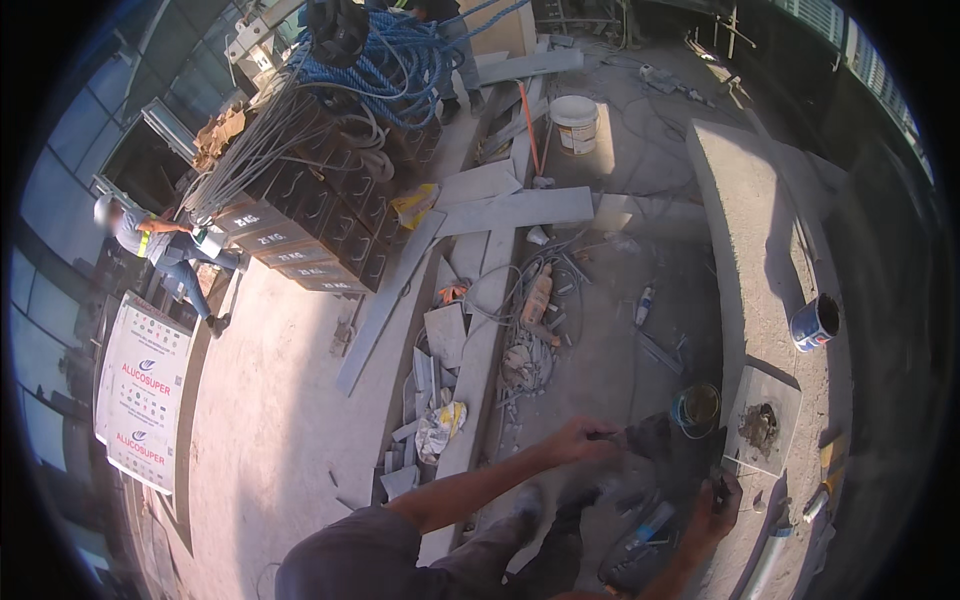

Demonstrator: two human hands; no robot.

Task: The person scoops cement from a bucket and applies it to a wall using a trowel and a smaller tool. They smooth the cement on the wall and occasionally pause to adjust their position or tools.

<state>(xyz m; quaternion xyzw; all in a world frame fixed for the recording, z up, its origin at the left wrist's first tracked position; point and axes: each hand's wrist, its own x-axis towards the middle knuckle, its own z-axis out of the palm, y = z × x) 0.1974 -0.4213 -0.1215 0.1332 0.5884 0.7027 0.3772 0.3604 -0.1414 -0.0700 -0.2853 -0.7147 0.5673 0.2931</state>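
Observation:
My left hand reaches out over the floor, its fingers closed at the edge of a dark, shadowed object. What exactly they grip is hard to make out. Beside the concrete ledge, my right hand is curled closed around something small and dark, too unclear to name. Between and beyond the hands stands an open tin. On the ledge, just past my right hand, lies a pale square board with a lump of grey paste on it.
The concrete ledge carries a blue-labelled can, a yellow-handled tool and a sealant tube. An angle grinder, cables and offcuts litter the floor. A white bucket and stacked weights stand farther off. A person works at left.

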